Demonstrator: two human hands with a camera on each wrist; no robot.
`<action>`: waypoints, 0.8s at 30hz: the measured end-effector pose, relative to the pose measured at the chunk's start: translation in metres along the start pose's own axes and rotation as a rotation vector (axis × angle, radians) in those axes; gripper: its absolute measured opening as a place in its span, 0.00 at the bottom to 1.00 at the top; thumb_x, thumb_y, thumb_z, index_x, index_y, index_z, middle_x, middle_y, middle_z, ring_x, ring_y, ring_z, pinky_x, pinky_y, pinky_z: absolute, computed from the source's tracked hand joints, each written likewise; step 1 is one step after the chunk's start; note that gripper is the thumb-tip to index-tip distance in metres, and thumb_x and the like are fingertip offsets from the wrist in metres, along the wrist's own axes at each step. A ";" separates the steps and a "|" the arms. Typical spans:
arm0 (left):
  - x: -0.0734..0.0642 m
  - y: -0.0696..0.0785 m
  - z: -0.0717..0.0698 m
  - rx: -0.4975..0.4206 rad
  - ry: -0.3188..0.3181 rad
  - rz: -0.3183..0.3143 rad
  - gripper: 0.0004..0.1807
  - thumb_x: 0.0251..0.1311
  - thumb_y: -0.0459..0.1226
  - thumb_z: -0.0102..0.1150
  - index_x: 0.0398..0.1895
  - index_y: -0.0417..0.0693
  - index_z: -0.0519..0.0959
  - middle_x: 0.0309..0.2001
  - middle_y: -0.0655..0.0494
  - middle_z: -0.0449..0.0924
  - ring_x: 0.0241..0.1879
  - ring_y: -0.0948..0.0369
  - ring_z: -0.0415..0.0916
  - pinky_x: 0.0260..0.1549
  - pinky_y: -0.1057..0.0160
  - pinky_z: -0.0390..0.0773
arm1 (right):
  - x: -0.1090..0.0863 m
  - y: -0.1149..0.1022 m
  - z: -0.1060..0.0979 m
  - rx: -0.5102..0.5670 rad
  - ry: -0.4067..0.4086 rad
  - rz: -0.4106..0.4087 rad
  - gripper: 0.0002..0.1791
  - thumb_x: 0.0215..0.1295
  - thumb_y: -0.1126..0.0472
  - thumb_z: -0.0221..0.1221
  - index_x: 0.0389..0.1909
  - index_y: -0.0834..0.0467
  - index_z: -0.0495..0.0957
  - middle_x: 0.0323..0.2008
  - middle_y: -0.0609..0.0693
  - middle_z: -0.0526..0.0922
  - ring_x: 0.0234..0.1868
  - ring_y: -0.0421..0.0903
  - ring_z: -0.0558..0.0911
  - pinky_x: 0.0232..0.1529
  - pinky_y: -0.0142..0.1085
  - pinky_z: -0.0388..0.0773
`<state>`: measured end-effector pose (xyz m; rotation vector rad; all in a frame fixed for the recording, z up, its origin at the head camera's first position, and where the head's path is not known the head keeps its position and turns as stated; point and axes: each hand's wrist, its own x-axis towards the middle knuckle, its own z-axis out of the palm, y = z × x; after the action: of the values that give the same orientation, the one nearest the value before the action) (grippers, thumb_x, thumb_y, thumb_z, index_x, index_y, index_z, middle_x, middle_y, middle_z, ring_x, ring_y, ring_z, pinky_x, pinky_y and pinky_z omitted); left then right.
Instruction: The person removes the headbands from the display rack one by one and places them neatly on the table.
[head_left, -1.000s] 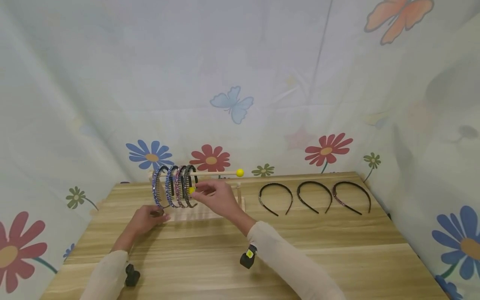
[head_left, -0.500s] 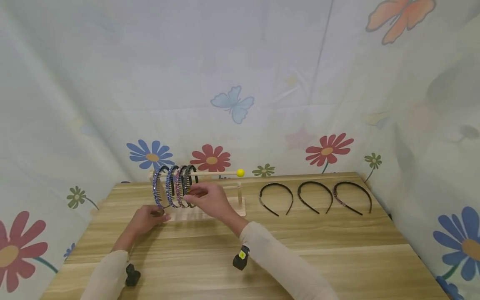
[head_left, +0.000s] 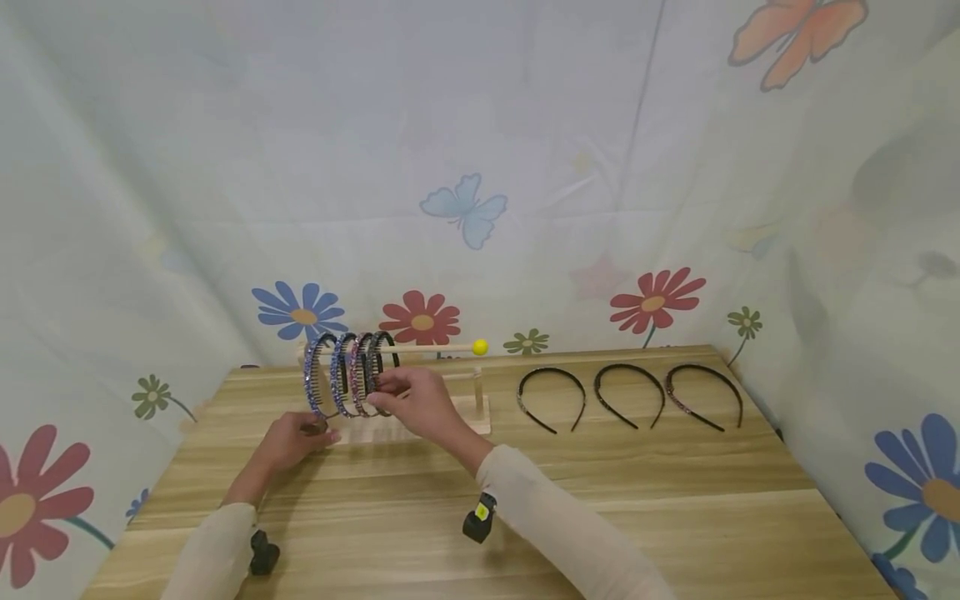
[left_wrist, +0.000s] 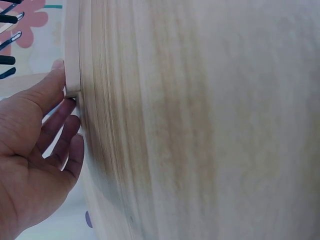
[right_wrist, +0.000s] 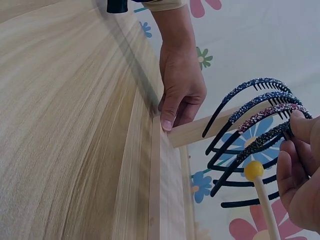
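Observation:
My right hand (head_left: 420, 406) pinches a dark glittery toothed headband (right_wrist: 260, 142) between thumb and fingers. This is the rightmost of several headbands hanging on a wooden rack (head_left: 483, 417). Beside it hang a pink glittery headband (right_wrist: 262, 116) and two blue glittery ones, the leftmost blue headband (head_left: 310, 379) standing a little apart. Low at the rack's left end, my left hand (head_left: 292, 442) grips the corner of the base, its thumb (right_wrist: 169, 117) on top and fingers at the underside, as the left wrist view (left_wrist: 60, 100) shows.
Three thin black headbands lie in a row on the wooden table at the right: a left one (head_left: 551, 369), a middle one (head_left: 628, 365) and a right one (head_left: 701, 367). Yellow balls cap the rack's rods, one at the back (head_left: 480, 347). A flower-printed curtain (head_left: 465, 100) hangs behind.
My right hand has moved slightly left, from the yellow ball at the rod's end onto the dark glittery headband. The left hand stays at the base's corner.

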<state>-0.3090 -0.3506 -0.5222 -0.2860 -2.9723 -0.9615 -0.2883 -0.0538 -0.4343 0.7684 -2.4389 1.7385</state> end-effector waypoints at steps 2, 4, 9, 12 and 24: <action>0.000 0.000 0.000 0.002 0.002 0.004 0.16 0.64 0.46 0.70 0.42 0.42 0.86 0.46 0.43 0.87 0.48 0.43 0.85 0.49 0.42 0.83 | 0.000 0.000 -0.001 -0.019 0.008 -0.006 0.17 0.66 0.53 0.69 0.51 0.57 0.86 0.40 0.45 0.89 0.38 0.34 0.85 0.34 0.27 0.82; -0.001 0.001 0.000 0.003 0.004 0.006 0.16 0.64 0.46 0.70 0.41 0.42 0.86 0.46 0.42 0.87 0.48 0.43 0.85 0.49 0.42 0.83 | 0.000 -0.001 -0.003 -0.030 0.015 -0.005 0.17 0.66 0.53 0.69 0.52 0.58 0.86 0.41 0.46 0.90 0.38 0.34 0.85 0.34 0.26 0.82; 0.000 0.001 0.000 0.004 -0.002 -0.011 0.16 0.64 0.46 0.69 0.41 0.42 0.86 0.45 0.42 0.87 0.48 0.43 0.84 0.49 0.42 0.82 | -0.001 -0.003 -0.009 -0.046 0.023 0.012 0.18 0.67 0.53 0.68 0.54 0.57 0.85 0.44 0.46 0.90 0.40 0.34 0.85 0.35 0.27 0.83; 0.000 0.001 0.000 0.001 -0.008 -0.025 0.16 0.65 0.47 0.69 0.41 0.42 0.86 0.46 0.43 0.87 0.49 0.43 0.84 0.51 0.41 0.82 | -0.002 -0.003 -0.013 -0.063 0.027 0.008 0.18 0.68 0.53 0.67 0.54 0.56 0.85 0.46 0.47 0.89 0.42 0.36 0.86 0.36 0.27 0.83; -0.002 0.004 0.000 0.000 -0.018 -0.043 0.16 0.65 0.47 0.69 0.41 0.42 0.85 0.45 0.43 0.87 0.49 0.43 0.84 0.51 0.42 0.82 | -0.006 0.001 -0.037 -0.072 0.074 -0.069 0.18 0.69 0.56 0.66 0.57 0.58 0.83 0.45 0.49 0.89 0.43 0.41 0.87 0.43 0.28 0.83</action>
<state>-0.3064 -0.3482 -0.5200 -0.2320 -3.0065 -0.9677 -0.2921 -0.0179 -0.4240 0.7571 -2.3823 1.6160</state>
